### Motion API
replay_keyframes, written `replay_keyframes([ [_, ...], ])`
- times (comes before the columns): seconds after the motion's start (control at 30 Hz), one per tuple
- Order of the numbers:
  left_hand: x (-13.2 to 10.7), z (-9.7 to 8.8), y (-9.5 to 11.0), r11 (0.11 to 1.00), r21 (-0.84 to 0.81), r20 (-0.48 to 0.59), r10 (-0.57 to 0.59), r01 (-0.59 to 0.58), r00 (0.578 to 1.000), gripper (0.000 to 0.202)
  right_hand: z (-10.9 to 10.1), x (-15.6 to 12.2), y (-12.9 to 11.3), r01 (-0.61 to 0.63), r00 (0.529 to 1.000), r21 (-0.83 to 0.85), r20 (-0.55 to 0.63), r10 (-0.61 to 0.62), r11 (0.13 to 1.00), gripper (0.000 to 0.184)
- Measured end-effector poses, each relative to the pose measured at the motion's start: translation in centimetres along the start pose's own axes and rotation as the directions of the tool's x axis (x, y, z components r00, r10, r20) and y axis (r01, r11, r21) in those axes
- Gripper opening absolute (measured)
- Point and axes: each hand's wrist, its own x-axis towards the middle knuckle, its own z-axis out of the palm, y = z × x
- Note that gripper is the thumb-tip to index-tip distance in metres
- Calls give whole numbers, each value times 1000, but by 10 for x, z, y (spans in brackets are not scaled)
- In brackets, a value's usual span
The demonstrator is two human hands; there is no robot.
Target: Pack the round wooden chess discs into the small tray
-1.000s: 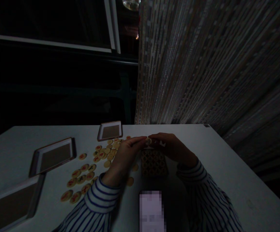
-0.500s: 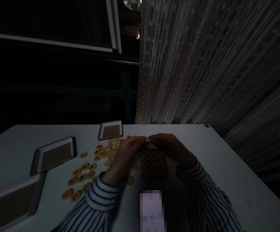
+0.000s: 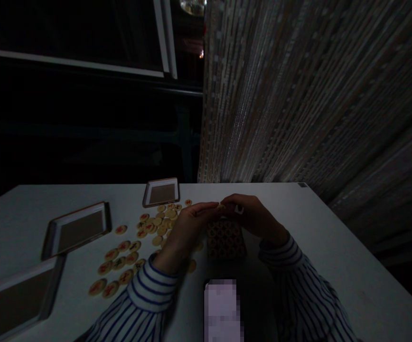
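Observation:
My left hand and my right hand meet at the fingertips above a small dark box. Pinched between them is a pale round Chinese chess piece, mostly covered by fingers. Inside the box, more round pieces lie in neat rows. Loose wooden pieces with red or dark characters are heaped left of my left hand. Larger pieces lie spread nearer my left forearm. One plain disc rests between that forearm and the box.
Three shallow trays or lids stand on the white table: one at the back, one at mid-left and one at front left. A lit phone lies in front. A string curtain hangs behind; the room is dim.
The held piece and my fingertips have shifted slightly right, and my right fingers have turned a little. The view has moved slightly; the trays and loose pieces stay put.

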Motion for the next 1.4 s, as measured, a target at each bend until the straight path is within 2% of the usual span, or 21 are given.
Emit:
replay_keyframes([
  [0.17, 0, 1, -1, 1000, 11, 15, -2, 2, 1000, 34, 1, 1, 3, 1, 1000, -28, -9, -1, 1000, 18],
  [0.37, 0, 3, 0, 999, 41, -34, 25, -23, 999, 32, -2, -2, 4, 60, 997, -9, 40, -60, 998, 21],
  [0.6, 0, 7, -1, 998, 50, -88, 31, -27, 996, 26, -2, -3, 6, 97, 993, -144, 80, -86, 985, 25],
  [0.87, 3, 6, -7, 995, 94, -100, 46, -37, 994, 26, 1, -2, 6, 110, 991, -194, 101, -91, 975, 23],
  [1.03, 6, 0, -7, 975, 212, -116, 97, -70, 989, 27, 0, -5, 16, 65, 992, -280, 125, -31, 958, 24],
  [1.2, 8, -7, -3, 934, 337, -119, 165, -116, 979, 31, -3, -7, 30, -37, 983, -392, 152, 104, 919, 19],
  [1.3, 9, -11, -3, 880, 458, -116, 201, -127, 973, 34, -6, -8, 34, -95, 958, -446, 202, 203, 890, 20],
  [1.4, 11, -16, -5, 780, 604, -67, 252, -162, 965, 35, -7, -10, 36, -134, 917, -478, 273, 292, 868, 20],
])
